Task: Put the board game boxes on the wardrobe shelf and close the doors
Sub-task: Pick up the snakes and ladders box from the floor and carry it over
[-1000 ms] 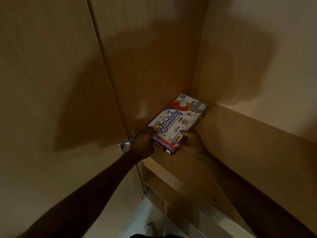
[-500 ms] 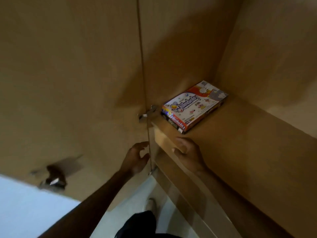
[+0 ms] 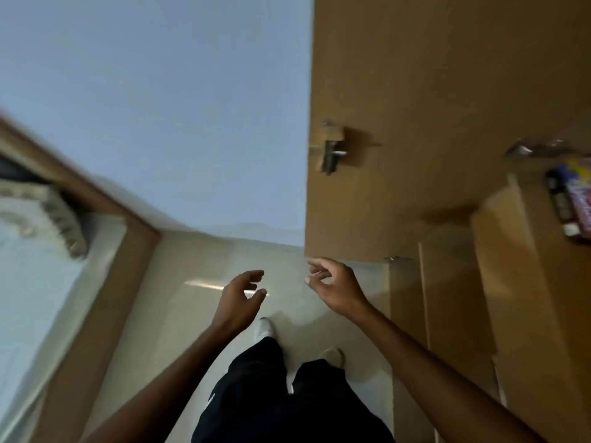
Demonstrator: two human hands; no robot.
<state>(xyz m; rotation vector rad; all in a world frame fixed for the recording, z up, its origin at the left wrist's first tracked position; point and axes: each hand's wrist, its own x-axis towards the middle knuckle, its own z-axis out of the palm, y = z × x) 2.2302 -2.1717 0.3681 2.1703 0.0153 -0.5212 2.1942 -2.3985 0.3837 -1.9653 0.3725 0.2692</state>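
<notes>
Fingers (image 3: 256, 274) are hanging loose and empty, left hand (image 3: 238, 302) and right hand (image 3: 335, 287) withdrawing from the shelved board game box (image 3: 572, 203), likely leaving the wardrobe door (image 3: 399, 91) to close.

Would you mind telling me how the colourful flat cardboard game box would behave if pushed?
The colourful flat cardboard game box lies flat on the tan wooden shelf, so it would probably slide, not tip. Its straight edges suggest it is fairly stiff.

Pale blue-grey wall (image 3: 160, 107); glossy cream floor (image 3: 198, 318) beneath it; blurred brown wooden frame (image 3: 105, 282) at left.
</notes>
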